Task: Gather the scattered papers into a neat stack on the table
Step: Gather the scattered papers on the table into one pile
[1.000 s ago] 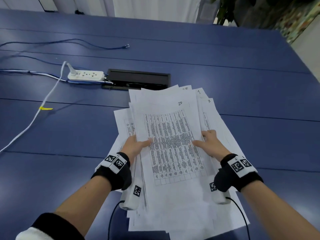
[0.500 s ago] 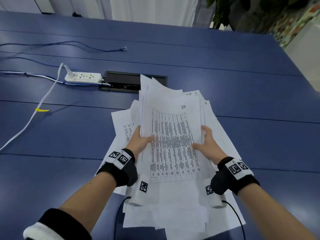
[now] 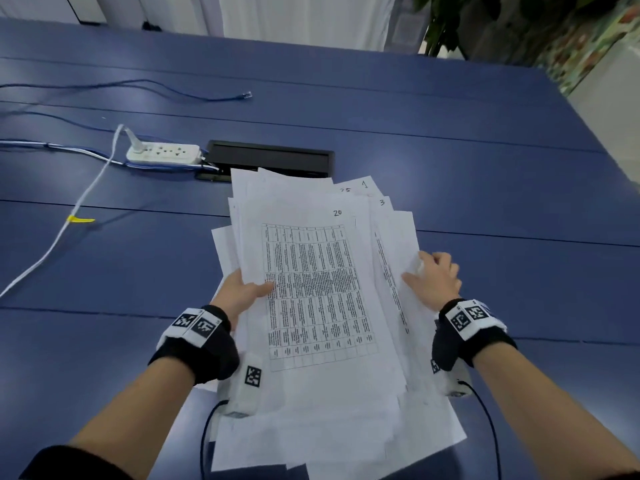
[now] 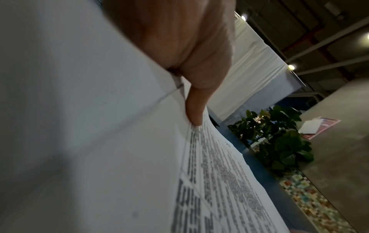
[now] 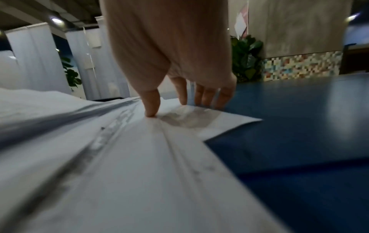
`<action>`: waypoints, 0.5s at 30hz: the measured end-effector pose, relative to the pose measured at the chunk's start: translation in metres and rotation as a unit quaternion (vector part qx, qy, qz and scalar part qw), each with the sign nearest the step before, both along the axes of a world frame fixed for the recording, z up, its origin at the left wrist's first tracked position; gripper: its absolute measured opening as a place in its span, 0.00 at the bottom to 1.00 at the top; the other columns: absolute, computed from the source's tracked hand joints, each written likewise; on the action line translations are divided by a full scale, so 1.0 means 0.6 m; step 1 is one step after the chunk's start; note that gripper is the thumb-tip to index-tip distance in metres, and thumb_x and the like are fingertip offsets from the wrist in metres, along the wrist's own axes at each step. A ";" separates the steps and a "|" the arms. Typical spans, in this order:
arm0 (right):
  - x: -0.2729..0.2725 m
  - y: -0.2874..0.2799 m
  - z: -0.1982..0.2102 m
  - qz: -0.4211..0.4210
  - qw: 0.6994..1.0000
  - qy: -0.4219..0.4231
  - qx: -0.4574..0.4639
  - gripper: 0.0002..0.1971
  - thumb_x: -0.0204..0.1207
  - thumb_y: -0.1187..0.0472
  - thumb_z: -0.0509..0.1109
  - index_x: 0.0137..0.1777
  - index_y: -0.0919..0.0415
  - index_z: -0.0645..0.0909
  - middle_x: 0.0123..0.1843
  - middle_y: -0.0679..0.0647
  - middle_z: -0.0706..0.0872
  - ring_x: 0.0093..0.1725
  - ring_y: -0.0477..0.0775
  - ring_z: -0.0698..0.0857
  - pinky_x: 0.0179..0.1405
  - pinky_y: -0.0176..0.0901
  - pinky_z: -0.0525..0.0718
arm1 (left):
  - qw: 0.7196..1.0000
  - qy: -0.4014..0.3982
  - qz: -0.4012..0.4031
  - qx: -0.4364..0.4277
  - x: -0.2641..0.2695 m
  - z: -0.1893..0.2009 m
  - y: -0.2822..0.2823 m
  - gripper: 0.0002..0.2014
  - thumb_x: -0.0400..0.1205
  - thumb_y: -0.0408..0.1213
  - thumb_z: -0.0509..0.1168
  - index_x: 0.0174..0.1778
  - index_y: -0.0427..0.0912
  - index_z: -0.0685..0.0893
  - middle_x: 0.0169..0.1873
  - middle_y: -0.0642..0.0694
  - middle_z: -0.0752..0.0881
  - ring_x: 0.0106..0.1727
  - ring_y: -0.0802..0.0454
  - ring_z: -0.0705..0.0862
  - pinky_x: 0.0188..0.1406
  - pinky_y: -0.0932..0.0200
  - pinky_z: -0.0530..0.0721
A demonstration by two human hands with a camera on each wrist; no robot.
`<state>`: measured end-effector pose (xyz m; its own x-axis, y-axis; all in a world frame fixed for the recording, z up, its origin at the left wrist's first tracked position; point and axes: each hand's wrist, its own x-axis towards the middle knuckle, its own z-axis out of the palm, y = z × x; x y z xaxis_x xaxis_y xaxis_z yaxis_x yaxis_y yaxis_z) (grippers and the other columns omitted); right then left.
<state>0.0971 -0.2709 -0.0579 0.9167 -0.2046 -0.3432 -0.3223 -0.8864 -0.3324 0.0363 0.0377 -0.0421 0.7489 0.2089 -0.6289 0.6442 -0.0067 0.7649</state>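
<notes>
A loose pile of white printed papers [image 3: 311,289] lies fanned out on the blue table [image 3: 502,174], its top sheet marked 20. My left hand [image 3: 242,292] grips the left edge of the upper sheets, thumb on the printed face. The left wrist view shows that thumb [image 4: 194,110] pressed on the papers [image 4: 99,141], which are lifted. My right hand [image 3: 433,278] holds the pile's outer right edge with its fingers curled. In the right wrist view its thumb [image 5: 151,108] presses on the papers [image 5: 119,157] and its fingers reach down past a sheet's edge.
Just behind the pile is a black cable hatch [image 3: 270,157], with a white power strip [image 3: 162,154] to its left. A white cord [image 3: 69,233] with a yellow tag runs to the front left. A blue network cable [image 3: 207,97] lies farther back. Bare table stretches to the right.
My right hand has slid from the top sheet's right edge out to the pile's far right edge. The bundle raised in my left hand has come down flatter.
</notes>
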 end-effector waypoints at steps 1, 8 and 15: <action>-0.002 0.005 0.000 0.001 1.000 -0.003 0.003 0.27 0.75 0.52 0.69 0.72 0.59 0.68 0.73 0.60 0.63 0.72 0.64 0.62 0.72 0.59 0.64 | 1.000 0.002 0.003 -0.006 0.001 -0.003 0.003 0.26 0.78 0.29 0.68 0.72 0.36 0.71 0.69 0.40 0.79 0.68 0.42 0.77 0.69 0.47 0.72; -0.006 0.022 0.006 0.004 0.998 0.027 0.062 0.29 0.76 0.58 0.69 0.74 0.66 0.66 0.73 0.66 0.62 0.74 0.68 0.64 0.75 0.53 0.64 | 0.997 -0.015 0.032 -0.070 0.003 -0.003 -0.035 0.28 0.76 0.29 0.69 0.73 0.38 0.70 0.69 0.40 0.79 0.68 0.40 0.78 0.73 0.38 0.71; -0.016 0.024 0.018 0.040 0.993 0.042 0.102 0.15 0.81 0.68 0.57 0.64 0.73 0.76 0.63 0.68 0.80 0.61 0.68 0.81 0.59 0.50 0.79 | 0.997 -0.033 0.041 -0.052 0.022 0.005 -0.075 0.31 0.79 0.31 0.67 0.77 0.38 0.62 0.74 0.42 0.73 0.74 0.43 0.71 0.75 0.48 0.66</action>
<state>0.0874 -0.2568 -0.0471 0.8940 -0.0504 -0.4453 -0.2872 -0.8271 -0.4831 0.0493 -0.0072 -0.0388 0.7722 0.2065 -0.6009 0.5882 0.1252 0.7990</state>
